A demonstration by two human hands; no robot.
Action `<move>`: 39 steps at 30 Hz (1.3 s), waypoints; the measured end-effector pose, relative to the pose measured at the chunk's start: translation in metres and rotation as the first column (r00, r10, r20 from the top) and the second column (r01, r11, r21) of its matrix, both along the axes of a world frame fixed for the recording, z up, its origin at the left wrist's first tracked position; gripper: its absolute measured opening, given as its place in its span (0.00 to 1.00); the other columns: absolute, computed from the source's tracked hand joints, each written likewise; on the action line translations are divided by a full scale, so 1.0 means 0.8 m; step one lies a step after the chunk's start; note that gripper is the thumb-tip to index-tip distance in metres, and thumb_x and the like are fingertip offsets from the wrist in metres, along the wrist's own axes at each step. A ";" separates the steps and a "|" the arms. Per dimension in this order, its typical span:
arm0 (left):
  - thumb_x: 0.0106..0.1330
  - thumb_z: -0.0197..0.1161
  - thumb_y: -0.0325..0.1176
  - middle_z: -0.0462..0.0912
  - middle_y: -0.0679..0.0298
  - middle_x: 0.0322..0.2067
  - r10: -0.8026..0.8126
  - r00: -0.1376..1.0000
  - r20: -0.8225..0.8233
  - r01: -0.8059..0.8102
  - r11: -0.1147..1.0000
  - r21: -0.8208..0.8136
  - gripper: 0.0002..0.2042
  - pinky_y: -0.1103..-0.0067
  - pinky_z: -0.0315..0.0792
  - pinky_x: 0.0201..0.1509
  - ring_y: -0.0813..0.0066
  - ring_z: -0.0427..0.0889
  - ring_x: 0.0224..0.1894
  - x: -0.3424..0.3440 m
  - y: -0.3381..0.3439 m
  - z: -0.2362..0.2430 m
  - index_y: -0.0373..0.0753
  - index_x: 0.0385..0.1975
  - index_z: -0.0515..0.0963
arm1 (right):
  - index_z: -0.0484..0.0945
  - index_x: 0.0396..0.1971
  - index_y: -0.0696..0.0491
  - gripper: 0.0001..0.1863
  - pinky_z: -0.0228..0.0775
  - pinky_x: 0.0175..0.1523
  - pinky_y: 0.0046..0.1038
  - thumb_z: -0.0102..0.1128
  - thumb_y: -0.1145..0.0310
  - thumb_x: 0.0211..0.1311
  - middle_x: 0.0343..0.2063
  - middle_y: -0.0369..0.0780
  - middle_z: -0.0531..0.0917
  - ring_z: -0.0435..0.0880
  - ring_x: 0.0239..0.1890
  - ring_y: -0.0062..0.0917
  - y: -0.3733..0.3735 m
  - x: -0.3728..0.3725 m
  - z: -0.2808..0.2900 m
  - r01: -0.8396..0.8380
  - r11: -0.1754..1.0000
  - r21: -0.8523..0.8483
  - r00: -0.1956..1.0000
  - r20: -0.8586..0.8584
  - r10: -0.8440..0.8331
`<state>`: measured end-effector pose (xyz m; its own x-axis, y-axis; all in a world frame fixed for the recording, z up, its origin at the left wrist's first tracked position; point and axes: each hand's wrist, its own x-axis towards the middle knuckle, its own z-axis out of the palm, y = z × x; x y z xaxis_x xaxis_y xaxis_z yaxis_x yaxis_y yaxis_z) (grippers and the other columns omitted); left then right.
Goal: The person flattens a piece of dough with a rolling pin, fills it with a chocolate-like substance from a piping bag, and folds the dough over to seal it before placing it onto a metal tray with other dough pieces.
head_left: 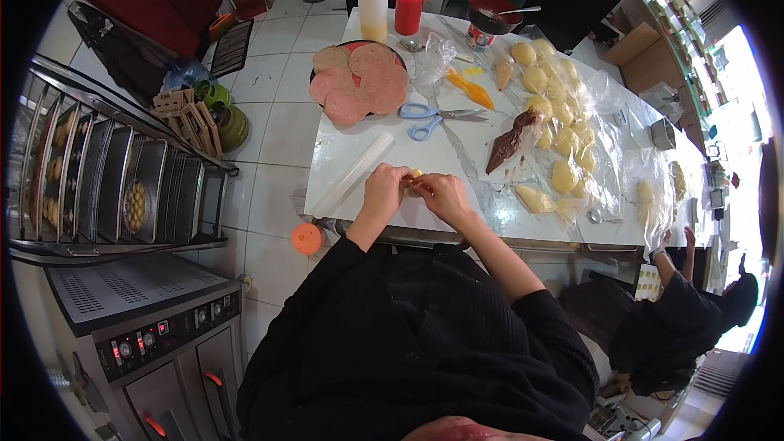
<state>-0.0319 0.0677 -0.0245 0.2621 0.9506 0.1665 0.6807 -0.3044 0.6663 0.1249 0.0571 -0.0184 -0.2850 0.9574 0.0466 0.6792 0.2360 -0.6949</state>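
Both my hands meet over the near left part of the marble table (pixel 392 220). My left hand (pixel 387 192) and my right hand (pixel 442 196) pinch a small piece of pale yellow dough (pixel 416 172) between their fingertips. Most of the dough is hidden by the fingers. Just left of my left hand lies a white rolling pin (pixel 359 167). Beyond my hands are scissors with blue handles (pixel 441 113). Farther back, round pink meat slices (pixel 359 86) overlap on a dark plate.
Several dough balls (pixel 565 175) lie under clear plastic at right, near a brown-filled piping bag (pixel 510 145). White (pixel 372 8) and red (pixel 411 0) squeeze bottles stand at the back. A tray rack (pixel 122 171) and oven (pixel 147 310) are at left; a co-worker (pixel 678 318) is at right.
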 end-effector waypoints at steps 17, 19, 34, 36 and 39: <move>0.62 0.57 0.33 0.72 0.63 0.48 0.506 0.008 0.863 0.611 0.680 -0.404 0.21 0.76 0.73 0.53 0.71 0.75 0.49 -0.013 -0.005 -0.037 0.40 0.55 0.64 | 0.82 0.30 0.58 0.08 0.74 0.32 0.24 0.63 0.76 0.48 0.25 0.42 0.82 0.82 0.24 0.25 0.011 0.010 0.047 0.057 0.987 -0.150 0.737 -0.661 -0.143; 0.64 0.55 0.39 0.73 0.61 0.48 0.476 0.029 0.879 0.611 0.688 -0.392 0.21 0.79 0.75 0.51 0.71 0.76 0.49 -0.009 -0.010 -0.037 0.37 0.55 0.63 | 0.82 0.30 0.58 0.08 0.74 0.34 0.24 0.63 0.76 0.47 0.25 0.42 0.82 0.82 0.25 0.26 0.007 0.016 0.050 0.062 0.989 -0.136 0.844 -0.521 -0.124; 0.66 0.50 0.48 0.73 0.57 0.47 0.511 0.158 0.845 0.712 0.534 -0.456 0.26 0.78 0.76 0.50 0.66 0.78 0.46 -0.005 -0.019 -0.015 0.35 0.57 0.62 | 0.81 0.28 0.60 0.07 0.76 0.35 0.25 0.63 0.78 0.45 0.26 0.44 0.82 0.83 0.27 0.28 0.001 0.030 0.073 -0.072 0.994 -0.082 0.946 -0.322 0.042; 0.65 0.50 0.50 0.72 0.59 0.49 0.494 0.069 0.867 0.744 0.553 -0.374 0.28 0.78 0.75 0.51 0.69 0.78 0.46 -0.006 -0.018 -0.013 0.36 0.58 0.60 | 0.81 0.28 0.60 0.07 0.75 0.35 0.24 0.62 0.79 0.45 0.27 0.43 0.82 0.83 0.27 0.28 -0.006 0.022 0.081 0.031 0.999 0.020 0.889 -0.458 -0.018; 0.64 0.50 0.51 0.72 0.59 0.48 0.390 0.136 0.911 0.717 0.595 -0.362 0.29 0.77 0.75 0.51 0.70 0.77 0.47 -0.010 -0.016 -0.024 0.36 0.58 0.60 | 0.81 0.30 0.59 0.09 0.75 0.35 0.24 0.61 0.79 0.45 0.29 0.42 0.81 0.83 0.28 0.28 -0.018 0.017 0.089 -0.015 0.996 0.092 0.949 -0.313 0.044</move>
